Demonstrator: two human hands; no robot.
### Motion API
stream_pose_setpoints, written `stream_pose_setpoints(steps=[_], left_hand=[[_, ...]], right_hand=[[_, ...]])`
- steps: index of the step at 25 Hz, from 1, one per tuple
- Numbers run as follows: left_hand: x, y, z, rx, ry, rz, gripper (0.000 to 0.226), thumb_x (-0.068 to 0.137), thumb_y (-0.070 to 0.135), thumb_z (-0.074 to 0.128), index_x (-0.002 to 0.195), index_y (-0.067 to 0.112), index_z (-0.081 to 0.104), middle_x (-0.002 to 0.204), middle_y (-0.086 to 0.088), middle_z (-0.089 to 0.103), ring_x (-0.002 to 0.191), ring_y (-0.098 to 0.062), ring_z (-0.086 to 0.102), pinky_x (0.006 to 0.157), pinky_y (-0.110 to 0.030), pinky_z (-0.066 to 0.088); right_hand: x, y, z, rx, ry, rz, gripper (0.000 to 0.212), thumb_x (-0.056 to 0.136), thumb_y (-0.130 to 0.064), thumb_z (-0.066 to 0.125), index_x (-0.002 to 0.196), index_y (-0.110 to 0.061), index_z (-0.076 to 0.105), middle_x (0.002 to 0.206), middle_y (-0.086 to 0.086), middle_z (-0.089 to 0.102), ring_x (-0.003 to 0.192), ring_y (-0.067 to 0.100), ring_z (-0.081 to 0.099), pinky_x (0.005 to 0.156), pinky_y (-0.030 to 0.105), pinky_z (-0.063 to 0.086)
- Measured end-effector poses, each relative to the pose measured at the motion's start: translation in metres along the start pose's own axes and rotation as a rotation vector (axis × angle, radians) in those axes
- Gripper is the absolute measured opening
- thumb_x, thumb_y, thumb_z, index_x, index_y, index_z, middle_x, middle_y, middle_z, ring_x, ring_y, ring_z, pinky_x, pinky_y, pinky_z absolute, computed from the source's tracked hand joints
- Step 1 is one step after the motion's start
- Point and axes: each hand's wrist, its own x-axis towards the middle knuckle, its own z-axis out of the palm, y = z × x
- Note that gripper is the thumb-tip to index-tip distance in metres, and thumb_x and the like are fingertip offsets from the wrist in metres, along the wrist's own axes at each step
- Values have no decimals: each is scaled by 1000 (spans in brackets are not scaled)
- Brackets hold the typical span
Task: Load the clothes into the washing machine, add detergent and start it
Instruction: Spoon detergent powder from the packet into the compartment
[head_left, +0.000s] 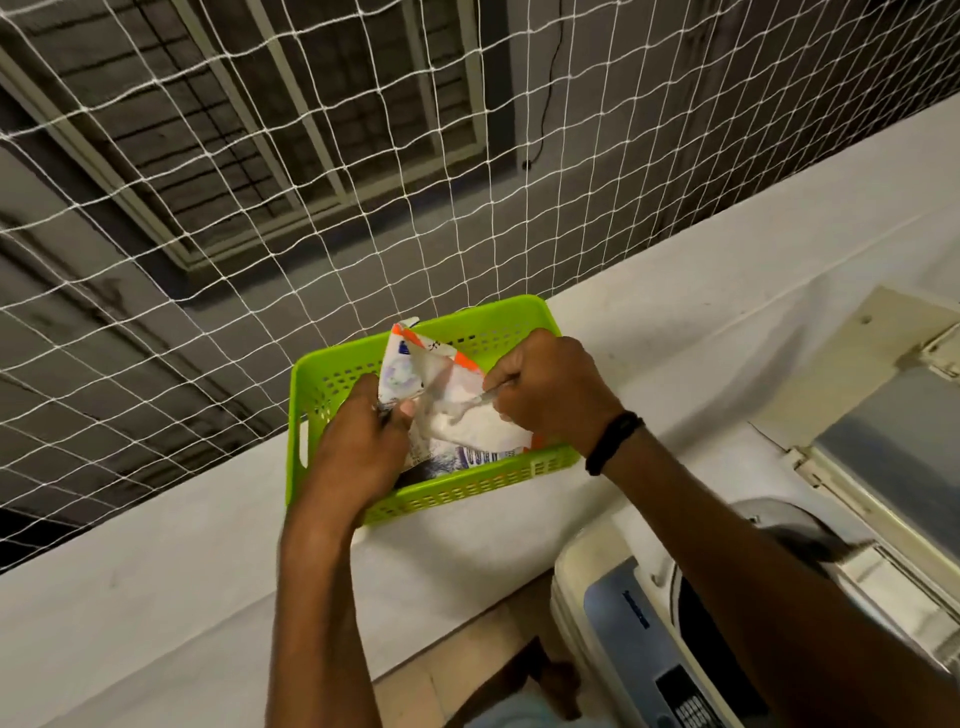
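Note:
A detergent packet, white with orange edges and blue print, stands open inside a green perforated basket on a white ledge. White powder shows in its mouth. My left hand grips the packet's left edge. My right hand is closed on a thin metal spoon handle that reaches into the powder. The top-loading washing machine sits at the lower right with its lid raised; my right forearm hides most of the drum.
The white ledge runs diagonally across the view. A white safety net rises directly behind the basket, with a neighbouring building beyond. The machine's grey control panel lies near the bottom edge. Tiled floor shows between ledge and machine.

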Motion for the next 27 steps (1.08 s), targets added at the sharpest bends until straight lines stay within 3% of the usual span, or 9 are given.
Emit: stream_pose_setpoints(steps=[2,4,6,8,11,13,18,24,27], left_hand=[[-1,-2,0,-16,2,9,44,87,45,51,130,35,52,128,6,66,120,-25,60,102,-50,48],[-2,0,0,2,-1,18,40,92,42,52,130,33,51,130,4,65,120,-26,59,101,-50,48],[0,-1,1,17,-2,4,33,99,34,53,131,31,51,130,2,64,120,-28,59,100,-50,49],[0,0,1,24,-1,-4,30,100,32,53,130,29,51,129,1,65,118,-28,60,99,-49,49],[-1,5,4,58,-2,7,28,100,31,53,128,28,52,123,2,67,113,-27,61,95,-45,51],[-2,8,4,84,3,-2,25,100,31,53,125,26,54,117,1,69,108,-28,62,89,-42,51],[-2,11,3,124,-5,-13,18,99,34,55,112,23,56,104,-2,70,97,-31,65,83,-47,54],[-2,19,4,181,18,-9,16,96,32,60,108,22,64,100,1,72,93,-29,65,74,-35,47],[-3,23,5,163,31,-8,21,94,34,64,113,26,65,104,5,73,95,-26,67,80,-37,53]], right_hand=[[6,-1,0,-28,13,4,36,76,-32,48,94,-13,73,95,8,74,96,30,66,84,33,53],[8,-4,-3,-53,11,-4,20,80,-28,54,80,-11,65,92,9,70,90,30,62,81,29,49],[4,-12,-11,-94,-77,38,19,79,-29,54,68,-14,48,82,9,62,74,27,53,66,24,43],[3,-13,-12,-75,-232,93,14,80,-25,57,74,-13,53,73,5,59,62,20,52,55,19,39],[5,-12,-7,116,-304,113,41,65,-33,52,88,-2,65,77,13,71,77,34,69,76,38,58],[6,-9,-1,271,-306,139,43,63,-30,50,85,3,67,79,18,74,77,37,72,80,48,59],[2,-3,-10,294,-188,215,33,76,-24,55,93,1,66,80,14,73,73,28,74,71,42,62],[-2,9,-31,367,5,193,21,74,-17,58,77,-2,73,54,2,71,66,18,72,86,41,56],[-8,15,-37,505,-1,246,21,79,-10,55,77,-2,75,61,10,73,61,22,74,82,42,59]])
